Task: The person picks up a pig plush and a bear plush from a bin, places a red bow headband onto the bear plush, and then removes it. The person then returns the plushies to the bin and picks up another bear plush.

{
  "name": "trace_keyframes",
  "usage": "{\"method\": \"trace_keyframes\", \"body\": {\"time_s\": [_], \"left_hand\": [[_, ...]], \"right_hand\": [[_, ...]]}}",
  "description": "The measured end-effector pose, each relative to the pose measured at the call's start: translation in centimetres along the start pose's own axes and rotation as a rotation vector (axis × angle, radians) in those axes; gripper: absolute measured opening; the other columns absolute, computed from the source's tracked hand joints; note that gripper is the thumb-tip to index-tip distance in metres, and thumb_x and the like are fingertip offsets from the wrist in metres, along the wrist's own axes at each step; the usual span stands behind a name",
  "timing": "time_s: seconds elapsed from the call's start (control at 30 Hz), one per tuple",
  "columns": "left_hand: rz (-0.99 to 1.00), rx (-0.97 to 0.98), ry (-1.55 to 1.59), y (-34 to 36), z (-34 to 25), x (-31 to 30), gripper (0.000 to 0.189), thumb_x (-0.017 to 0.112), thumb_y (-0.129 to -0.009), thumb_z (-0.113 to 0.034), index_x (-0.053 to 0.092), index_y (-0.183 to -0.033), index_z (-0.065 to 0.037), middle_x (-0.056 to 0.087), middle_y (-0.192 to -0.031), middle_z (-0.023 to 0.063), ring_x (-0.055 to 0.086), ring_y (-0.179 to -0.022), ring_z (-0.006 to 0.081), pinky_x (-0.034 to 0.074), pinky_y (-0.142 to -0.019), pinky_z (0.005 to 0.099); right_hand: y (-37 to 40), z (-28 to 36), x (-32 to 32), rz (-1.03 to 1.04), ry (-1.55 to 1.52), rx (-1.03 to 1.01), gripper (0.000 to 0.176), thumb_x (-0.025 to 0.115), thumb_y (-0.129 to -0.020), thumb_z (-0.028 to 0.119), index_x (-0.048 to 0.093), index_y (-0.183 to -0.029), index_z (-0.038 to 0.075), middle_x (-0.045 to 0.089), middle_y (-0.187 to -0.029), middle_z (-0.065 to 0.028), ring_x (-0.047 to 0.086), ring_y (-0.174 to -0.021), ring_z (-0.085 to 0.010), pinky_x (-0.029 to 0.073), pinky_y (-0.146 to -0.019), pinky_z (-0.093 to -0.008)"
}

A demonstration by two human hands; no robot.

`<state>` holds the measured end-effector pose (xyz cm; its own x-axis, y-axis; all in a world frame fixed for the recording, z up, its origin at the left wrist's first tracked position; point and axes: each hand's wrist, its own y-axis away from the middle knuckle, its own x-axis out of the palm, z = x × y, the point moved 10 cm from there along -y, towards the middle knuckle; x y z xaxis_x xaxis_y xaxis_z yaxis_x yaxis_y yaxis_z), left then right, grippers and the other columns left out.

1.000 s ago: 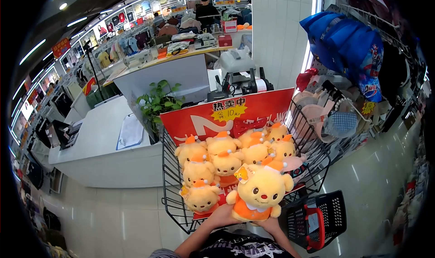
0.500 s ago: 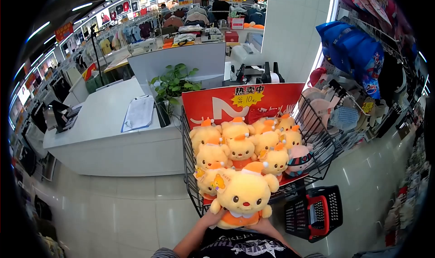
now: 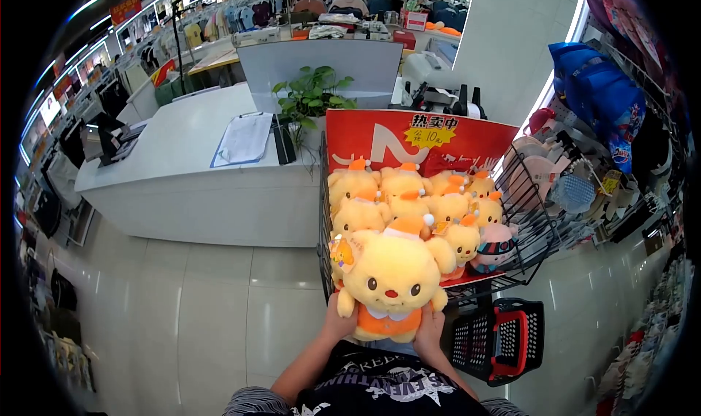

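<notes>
Between my two hands is a yellow plush bear (image 3: pixel 391 274) with an orange cap and orange clothes, upright and facing me. My left hand (image 3: pixel 341 317) grips its lower left side, and my right hand (image 3: pixel 428 325) grips the lower right side. A paper tag (image 3: pixel 341 252) hangs by the bear's ear. Just behind it, a black wire basket (image 3: pixel 537 252) holds several similar plush bears (image 3: pixel 363 215) in rows. One pink plush toy (image 3: pixel 496 247) with a dark striped band sits at the basket's right. The held bear hides part of the basket's front.
A red sign (image 3: pixel 350 135) stands at the basket's back. On the floor to the right is a black shopping basket (image 3: pixel 460 339) with red handles. The white counter (image 3: pixel 182 208) at left carries a clipboard (image 3: pixel 243 140) and a plant (image 3: pixel 310 95). Hanging goods (image 3: pixel 599 95) line the right wall.
The bear has come up nearer the camera, with both hands still around it, and more of my fingers show. The view has tilted down and shifted slightly left.
</notes>
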<state>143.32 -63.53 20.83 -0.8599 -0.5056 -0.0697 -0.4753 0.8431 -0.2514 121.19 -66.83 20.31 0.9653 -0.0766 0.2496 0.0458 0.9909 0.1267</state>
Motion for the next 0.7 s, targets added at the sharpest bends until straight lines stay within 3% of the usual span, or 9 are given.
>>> {"method": "trace_keyframes", "body": {"time_s": [0.07,0.1,0.2,0.3,0.43,0.53,0.63,0.7], "left_hand": [[-0.024,0.026,0.097,-0.9,-1.7,-0.4,0.013,0.056,-0.075,-0.004,0.054,-0.086,0.002,0.059,-0.077,0.0121,0.059,-0.071,0.0201,0.045,-0.064,0.0292],[0.177,0.041,0.139,-1.8,-3.4,0.7,0.009,0.056,-0.075,-0.004,0.056,-0.081,0.002,0.059,-0.069,0.0112,0.059,-0.063,0.0193,0.045,-0.06,0.0285],[0.171,0.082,0.064,-2.0,-5.2,-0.1,0.007,0.058,-0.073,-0.004,0.058,-0.077,0.002,0.059,-0.065,0.011,0.058,-0.057,0.0189,0.045,-0.056,0.0278],[0.121,0.106,-0.131,-2.2,-5.1,-0.9,0.009,0.061,-0.071,-0.006,0.06,-0.078,0.001,0.06,-0.065,0.0103,0.058,-0.056,0.0181,0.045,-0.054,0.027],[0.144,0.07,-0.088,-2.2,-5.3,-0.9,0.013,0.063,-0.07,-0.009,0.062,-0.08,-0.001,0.06,-0.067,0.01,0.058,-0.056,0.0178,0.045,-0.053,0.0268],[0.135,0.127,-0.126,-2.2,-6.7,-0.9,0.009,0.059,-0.073,-0.007,0.06,-0.076,0.002,0.059,-0.063,0.0071,0.055,-0.054,0.0121,0.043,-0.051,0.0248],[0.164,0.044,-0.082,-1.8,-6.1,-0.7,0.012,0.057,-0.075,-0.007,0.06,-0.084,0.001,0.06,-0.066,0.0072,0.056,-0.056,0.012,0.043,-0.053,0.0246],[0.188,0.074,-0.056,-1.5,-5.5,-0.4,0.017,0.053,-0.077,-0.006,0.057,-0.093,-0.002,0.059,-0.069,0.0135,0.059,-0.059,0.0241,0.045,-0.055,0.0273]], "right_hand": [[-0.1,0.7,0.7,-0.001,-0.057,0.002,0.026,0.043,-0.09,0.017,0.05,-0.103,-0.004,0.056,-0.098,-0.0069,0.052,-0.086,-0.0084,0.043,-0.072,-0.0231],[-0.2,1.6,0.8,-0.037,-0.119,-0.049,0.026,0.043,-0.09,0.017,0.05,-0.104,-0.003,0.056,-0.098,-0.0068,0.052,-0.086,-0.009,0.043,-0.073,-0.0235],[-0.1,2.6,1.0,-0.046,-0.204,-0.115,0.027,0.043,-0.09,0.018,0.049,-0.106,-0.002,0.055,-0.101,-0.0069,0.053,-0.089,-0.012,0.043,-0.077,-0.0248],[-0.4,2.7,1.2,-0.001,-0.215,-0.094,0.03,0.043,-0.09,0.022,0.044,-0.112,0.001,0.053,-0.106,-0.0071,0.052,-0.094,-0.0137,0.043,-0.079,-0.0255],[-0.2,1.9,0.0,-0.043,-0.277,-0.084,0.03,0.042,-0.09,0.022,0.044,-0.111,0.0,0.053,-0.106,-0.0081,0.052,-0.094,-0.0142,0.043,-0.08,-0.0261],[-0.1,1.5,-0.3,-0.063,-0.288,-0.048,0.03,0.041,-0.091,0.021,0.045,-0.11,-0.001,0.053,-0.107,-0.0091,0.052,-0.095,-0.015,0.043,-0.081,-0.0268],[-0.2,0.9,-1.0,-0.099,-0.326,-0.023,0.03,0.041,-0.091,0.022,0.043,-0.111,0.0,0.053,-0.108,-0.0092,0.052,-0.097,-0.0162,0.043,-0.081,-0.0277],[-0.3,0.7,-1.5,-0.085,-0.353,-0.014,0.031,0.04,-0.091,0.021,0.041,-0.114,0.0,0.052,-0.11,-0.0096,0.052,-0.099,-0.0173,0.042,-0.083,-0.0288]]}}
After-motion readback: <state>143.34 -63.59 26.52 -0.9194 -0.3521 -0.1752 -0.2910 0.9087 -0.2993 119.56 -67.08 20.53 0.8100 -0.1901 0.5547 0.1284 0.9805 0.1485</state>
